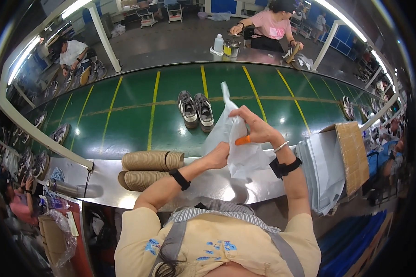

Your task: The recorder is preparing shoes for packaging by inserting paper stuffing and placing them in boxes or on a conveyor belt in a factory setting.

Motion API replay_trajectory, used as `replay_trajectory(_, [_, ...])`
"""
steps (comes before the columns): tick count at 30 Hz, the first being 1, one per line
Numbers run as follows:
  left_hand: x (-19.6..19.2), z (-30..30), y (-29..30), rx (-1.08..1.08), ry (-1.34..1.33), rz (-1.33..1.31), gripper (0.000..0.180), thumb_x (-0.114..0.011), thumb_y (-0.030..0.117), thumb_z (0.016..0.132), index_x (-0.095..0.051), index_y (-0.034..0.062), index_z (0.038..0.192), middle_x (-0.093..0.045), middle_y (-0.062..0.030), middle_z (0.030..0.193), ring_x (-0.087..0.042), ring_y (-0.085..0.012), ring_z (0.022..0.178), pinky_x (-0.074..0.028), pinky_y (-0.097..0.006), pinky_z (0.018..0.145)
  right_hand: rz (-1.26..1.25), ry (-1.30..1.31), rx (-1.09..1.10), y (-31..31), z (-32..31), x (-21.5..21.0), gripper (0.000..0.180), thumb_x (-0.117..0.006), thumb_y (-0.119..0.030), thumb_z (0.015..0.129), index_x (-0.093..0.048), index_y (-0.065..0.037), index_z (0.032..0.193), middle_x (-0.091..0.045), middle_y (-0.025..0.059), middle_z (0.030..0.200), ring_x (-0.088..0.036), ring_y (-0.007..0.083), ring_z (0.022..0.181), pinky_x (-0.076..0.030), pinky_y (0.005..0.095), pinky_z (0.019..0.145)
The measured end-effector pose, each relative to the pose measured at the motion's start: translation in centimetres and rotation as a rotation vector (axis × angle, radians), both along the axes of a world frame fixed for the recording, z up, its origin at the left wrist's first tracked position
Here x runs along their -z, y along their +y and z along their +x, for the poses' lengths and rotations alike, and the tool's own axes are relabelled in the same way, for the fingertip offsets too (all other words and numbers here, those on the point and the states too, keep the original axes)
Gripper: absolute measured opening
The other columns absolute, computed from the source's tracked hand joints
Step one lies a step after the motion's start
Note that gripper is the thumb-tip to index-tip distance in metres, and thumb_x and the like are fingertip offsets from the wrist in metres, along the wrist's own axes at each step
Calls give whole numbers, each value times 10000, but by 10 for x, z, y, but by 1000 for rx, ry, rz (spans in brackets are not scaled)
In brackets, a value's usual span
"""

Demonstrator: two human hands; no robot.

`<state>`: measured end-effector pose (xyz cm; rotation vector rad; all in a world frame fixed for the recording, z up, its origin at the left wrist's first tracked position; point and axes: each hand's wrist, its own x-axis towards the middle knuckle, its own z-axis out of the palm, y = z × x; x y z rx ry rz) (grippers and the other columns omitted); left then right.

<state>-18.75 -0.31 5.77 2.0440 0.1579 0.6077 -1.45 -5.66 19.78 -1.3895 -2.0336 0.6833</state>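
Note:
Between my hands hangs a crumpled sheet of thin white tissue paper [247,161], with one twisted corner sticking up. My left hand [218,156] is closed on its left edge. Higher up, my right hand [259,127] pinches the sheet; an orange cover wraps one of its fingertips. Just beyond, on the green conveyor belt [134,111], stands a pair of dark sneakers with pale stripes, a left shoe [187,111] and a right shoe [203,112], toes pointing away from me.
Nested brown moulded inserts [145,161] lie in two rows on the metal ledge [203,184]. At right, a stack of white sheets [326,171] leans by a cardboard piece [353,157]. Across the belt, a person in pink [272,25] handles a shoe near a bottle [218,44] and a tin [231,48].

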Motion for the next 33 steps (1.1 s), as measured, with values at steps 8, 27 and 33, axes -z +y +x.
replay_trajectory(8, [-53, 17, -7, 150, 182, -229, 321, -548, -8, 746, -625, -7, 1057, -664, -195, 998, -622, -331, 961, -477, -380, 810, 13, 217, -43, -5, 36, 15, 552, -761, -34, 586, -466, -77, 1051, -467, 80, 1029, -512, 282, 968, -435, 346, 846])
replay_trajectory(27, [-71, 88, 8, -184, -275, -1281, 326, -606, 85, 815, -590, 14, 1133, -641, -94, 1055, -646, -248, 949, -530, -382, 837, 702, 957, 756, -47, 11, 55, 795, -873, -214, 655, -380, -62, 1260, -386, 99, 1238, -445, 204, 1145, -400, 331, 974])
replay_trajectory(33, [-42, 99, -2, -261, 206, -358, 419, -521, 107, 891, -487, 82, 1308, -595, -114, 1192, -615, -244, 1052, -509, -362, 835, 526, 58, 409, -44, 44, 30, 425, -814, -226, 720, -501, -44, 941, -540, 79, 907, -559, 171, 767, -468, 275, 664])
